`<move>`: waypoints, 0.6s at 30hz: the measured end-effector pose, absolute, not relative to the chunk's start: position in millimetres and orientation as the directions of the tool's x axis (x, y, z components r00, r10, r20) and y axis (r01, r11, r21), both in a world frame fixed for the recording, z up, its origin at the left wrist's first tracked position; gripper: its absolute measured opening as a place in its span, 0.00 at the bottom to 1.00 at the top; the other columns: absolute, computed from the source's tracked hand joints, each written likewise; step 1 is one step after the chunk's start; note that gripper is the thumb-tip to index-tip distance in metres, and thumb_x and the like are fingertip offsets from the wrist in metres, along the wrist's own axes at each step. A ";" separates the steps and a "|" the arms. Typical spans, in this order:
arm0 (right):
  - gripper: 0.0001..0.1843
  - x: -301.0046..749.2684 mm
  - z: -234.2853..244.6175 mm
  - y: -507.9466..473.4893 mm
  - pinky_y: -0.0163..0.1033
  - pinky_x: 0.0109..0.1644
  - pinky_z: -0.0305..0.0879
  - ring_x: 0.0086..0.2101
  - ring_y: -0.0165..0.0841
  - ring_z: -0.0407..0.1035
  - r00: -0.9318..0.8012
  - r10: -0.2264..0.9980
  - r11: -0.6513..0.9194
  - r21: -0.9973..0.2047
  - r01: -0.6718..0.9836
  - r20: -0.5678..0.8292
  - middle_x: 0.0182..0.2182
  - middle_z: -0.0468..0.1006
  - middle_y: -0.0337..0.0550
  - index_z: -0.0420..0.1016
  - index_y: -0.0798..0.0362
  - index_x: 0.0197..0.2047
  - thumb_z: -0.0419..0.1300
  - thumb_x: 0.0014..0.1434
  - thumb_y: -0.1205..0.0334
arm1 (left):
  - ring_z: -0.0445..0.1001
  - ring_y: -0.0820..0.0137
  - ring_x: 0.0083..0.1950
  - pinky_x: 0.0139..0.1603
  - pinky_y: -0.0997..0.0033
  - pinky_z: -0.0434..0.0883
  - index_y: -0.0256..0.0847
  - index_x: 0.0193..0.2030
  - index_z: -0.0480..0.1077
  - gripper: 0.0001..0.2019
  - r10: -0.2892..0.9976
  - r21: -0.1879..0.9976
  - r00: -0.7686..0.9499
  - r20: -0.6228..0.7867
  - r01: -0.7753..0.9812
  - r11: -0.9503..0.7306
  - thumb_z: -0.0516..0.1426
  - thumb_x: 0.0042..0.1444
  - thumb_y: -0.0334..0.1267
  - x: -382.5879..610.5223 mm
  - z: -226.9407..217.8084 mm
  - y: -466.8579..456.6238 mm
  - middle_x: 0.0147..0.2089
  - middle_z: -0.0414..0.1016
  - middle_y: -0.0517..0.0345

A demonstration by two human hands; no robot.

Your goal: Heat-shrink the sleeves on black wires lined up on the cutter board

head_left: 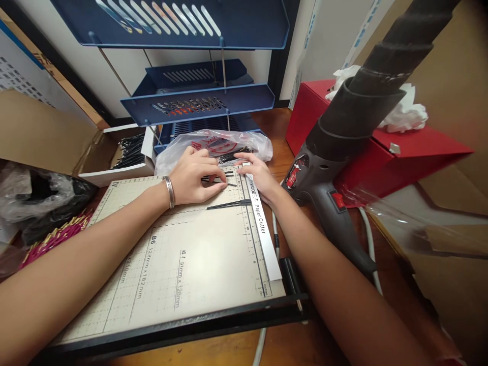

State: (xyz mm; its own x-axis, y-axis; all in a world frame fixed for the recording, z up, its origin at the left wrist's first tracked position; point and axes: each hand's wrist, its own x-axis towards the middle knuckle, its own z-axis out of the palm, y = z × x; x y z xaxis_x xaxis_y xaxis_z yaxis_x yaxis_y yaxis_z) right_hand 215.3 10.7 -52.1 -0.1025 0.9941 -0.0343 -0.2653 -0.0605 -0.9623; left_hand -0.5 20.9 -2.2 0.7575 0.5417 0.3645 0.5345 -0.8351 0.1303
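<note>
A paper cutter [183, 254] with a beige gridded board lies on the wooden desk in front of me. My left hand [194, 175], a bangle on its wrist, rests at the board's far end with its fingers curled over a few thin black strips [224, 175]. My right hand [256, 170] lies on the cutter's white blade arm [263, 229], its fingers pinching the same strips near the blade edge. Another bundle of black strips [229, 205] lies loose on the board just below my left hand.
A grey heat gun [335, 168] stands right of the cutter, in front of a red box [415, 147]. A clear plastic bag [217, 142] and blue stacked trays [198, 96] sit behind. A white box of black strips [129, 152] and pink-tipped pieces [57, 236] lie left.
</note>
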 end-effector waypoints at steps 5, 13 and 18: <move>0.28 215.1 -53.2 11.5 0.50 0.58 0.68 0.42 0.38 0.69 -0.100 0.994 -0.065 -0.960 -0.271 -0.040 0.39 0.76 0.36 0.76 0.47 0.47 0.68 0.39 0.62 | 0.66 0.63 0.34 0.45 0.55 0.56 0.46 0.33 0.83 0.12 0.550 0.125 0.753 0.362 0.545 -0.829 0.61 0.66 0.46 0.4 -2.9 20.1 0.26 0.77 0.57; 0.31 216.4 -51.3 8.2 0.46 0.53 0.67 0.42 0.38 0.68 -0.130 0.991 -0.055 -0.965 -0.258 -0.022 0.43 0.74 0.40 0.76 0.47 0.49 0.68 0.37 0.62 | 0.66 0.63 0.34 0.43 0.55 0.55 0.45 0.33 0.81 0.13 0.577 0.111 0.715 0.396 0.586 -0.803 0.60 0.65 0.46 -0.3 -5.9 22.2 0.26 0.78 0.56; 0.34 217.4 -51.1 7.0 0.45 0.49 0.67 0.40 0.37 0.68 -0.157 0.987 -0.059 -0.968 -0.242 -0.020 0.46 0.74 0.40 0.75 0.46 0.52 0.68 0.36 0.63 | 0.68 0.62 0.36 0.44 0.56 0.56 0.45 0.34 0.82 0.12 0.598 0.113 0.702 0.387 0.608 -0.786 0.61 0.65 0.45 -0.6 -6.0 22.7 0.27 0.78 0.56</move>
State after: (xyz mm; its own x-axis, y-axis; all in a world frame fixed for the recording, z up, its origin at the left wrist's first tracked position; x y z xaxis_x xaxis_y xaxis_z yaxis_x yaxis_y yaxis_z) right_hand 217.4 7.0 -51.1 -0.1572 0.9874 -0.0203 -0.2423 -0.0585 -0.9684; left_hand -0.6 22.7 -6.0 0.7019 0.5980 0.3870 0.6077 -0.7862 0.1125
